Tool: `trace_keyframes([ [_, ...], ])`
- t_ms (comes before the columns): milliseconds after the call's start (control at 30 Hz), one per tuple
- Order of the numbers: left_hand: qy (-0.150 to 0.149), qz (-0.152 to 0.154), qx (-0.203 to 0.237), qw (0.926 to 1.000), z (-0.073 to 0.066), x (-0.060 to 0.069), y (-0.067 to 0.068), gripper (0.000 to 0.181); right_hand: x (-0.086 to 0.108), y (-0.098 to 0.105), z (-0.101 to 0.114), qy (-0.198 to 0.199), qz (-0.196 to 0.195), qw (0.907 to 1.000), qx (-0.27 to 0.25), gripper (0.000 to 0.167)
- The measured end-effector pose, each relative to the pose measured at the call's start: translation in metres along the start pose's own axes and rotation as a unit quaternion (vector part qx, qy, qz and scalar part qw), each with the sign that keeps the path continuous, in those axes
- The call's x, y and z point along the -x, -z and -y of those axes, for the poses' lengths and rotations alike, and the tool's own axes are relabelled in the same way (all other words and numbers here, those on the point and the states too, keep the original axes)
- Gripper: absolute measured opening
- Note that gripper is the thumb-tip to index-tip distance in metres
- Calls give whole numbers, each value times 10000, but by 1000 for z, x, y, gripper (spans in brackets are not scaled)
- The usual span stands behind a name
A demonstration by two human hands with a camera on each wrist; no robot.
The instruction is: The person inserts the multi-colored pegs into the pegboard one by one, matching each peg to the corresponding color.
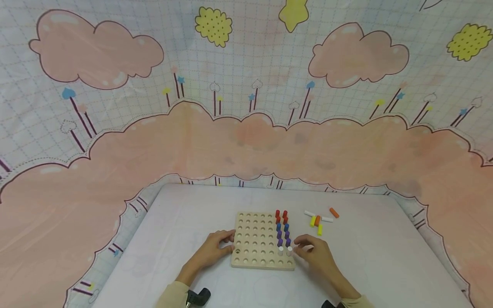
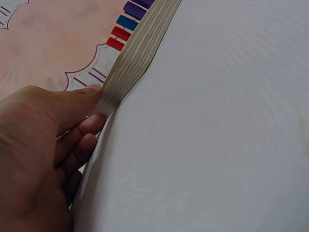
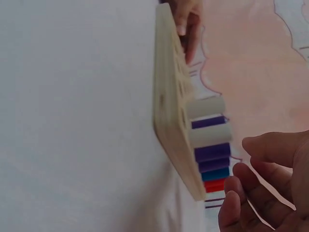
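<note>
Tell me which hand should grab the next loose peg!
Probably the right hand: it holds nothing and is nearer the loose pegs. The left hand is farther away, touching the opposite side of the pegboard.

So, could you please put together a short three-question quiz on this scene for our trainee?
1. Of these colours, which pegs in the board stand nearest the right hand: A) red, B) blue, C) white?
2. True or false: the left hand touches the board.
3. Which two colours show among the loose pegs but not in the board?

Key:
1. C, the white pegs.
2. True; its fingers are at the board's edge.
3. Orange and yellow.
</note>
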State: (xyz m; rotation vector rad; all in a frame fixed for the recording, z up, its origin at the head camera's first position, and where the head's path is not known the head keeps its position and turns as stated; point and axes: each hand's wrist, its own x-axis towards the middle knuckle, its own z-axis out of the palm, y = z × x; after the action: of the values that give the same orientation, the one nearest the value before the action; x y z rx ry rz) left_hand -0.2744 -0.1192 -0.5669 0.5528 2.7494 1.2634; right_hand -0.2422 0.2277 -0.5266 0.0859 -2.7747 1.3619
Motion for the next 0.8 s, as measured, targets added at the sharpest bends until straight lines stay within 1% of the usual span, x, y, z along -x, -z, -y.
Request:
trace_keyframes([
  [233,-32,23,42,10000,0,-2,1,52,-11,19,-1,292,-412,9986,146,15],
  [433,-91,-9,-16,10000,0,-4,2,52,-19,32,-4,462,-658,9963,289,16],
  [500,-138,-29,-64,9999,0,-3,2,52,-21,35,-5,508,-716,9956,343,15],
  [600,-118,-30,-67,9999,-1,-3,2,52,-23,37,-9,554,-790,9948,336,14],
  [700,-114,-23,-66,9999,-3,-1,2,52,-24,37,-12,493,-784,9951,339,13],
  [800,-24,-20,-38,10000,-5,1,2,52,-25,37,-15,407,-740,9959,310,13],
])
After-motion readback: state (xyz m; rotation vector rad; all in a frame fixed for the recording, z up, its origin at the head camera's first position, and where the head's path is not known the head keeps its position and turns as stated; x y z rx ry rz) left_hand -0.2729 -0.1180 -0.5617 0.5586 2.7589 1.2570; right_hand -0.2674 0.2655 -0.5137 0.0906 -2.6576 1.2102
